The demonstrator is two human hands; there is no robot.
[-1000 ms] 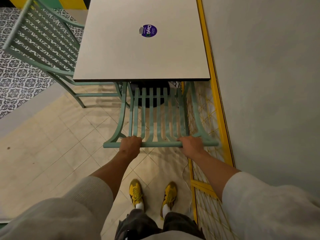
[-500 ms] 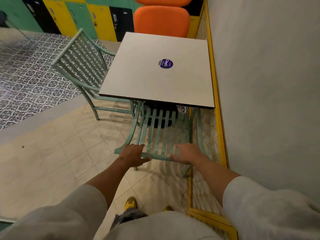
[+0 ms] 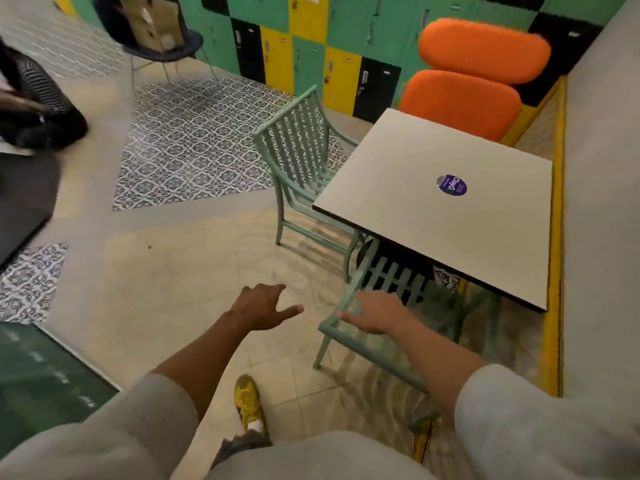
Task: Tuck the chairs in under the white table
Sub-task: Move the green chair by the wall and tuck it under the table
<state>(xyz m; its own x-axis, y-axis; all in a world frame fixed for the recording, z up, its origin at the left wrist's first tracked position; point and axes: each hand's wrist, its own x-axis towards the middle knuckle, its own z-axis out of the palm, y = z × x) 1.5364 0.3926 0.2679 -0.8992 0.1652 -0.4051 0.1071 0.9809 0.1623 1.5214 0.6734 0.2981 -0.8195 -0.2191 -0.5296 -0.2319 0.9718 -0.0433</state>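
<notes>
The white table (image 3: 408,209) stands against the right wall, with a purple sticker on top. A green slatted chair (image 3: 391,282) sits at its near side, seat mostly under the tabletop, backrest rail toward me. My right hand (image 3: 377,311) hovers open over the left end of that rail, fingers spread; contact is unclear. My left hand (image 3: 263,306) is open in the air to the left of the chair, touching nothing. A second green chair (image 3: 301,150) stands at the table's left side, its seat partly under the edge.
An orange padded seat (image 3: 464,98) sits behind the table. Coloured lockers (image 3: 311,36) line the back wall. A dark chair with a box (image 3: 156,32) stands far left. A person (image 3: 31,102) sits at the left edge. A yellow rail (image 3: 556,237) runs along the wall.
Both hands have let go of the near chair's backrest rail and opened. The view has swung left, and my left hand has moved away to the left.
</notes>
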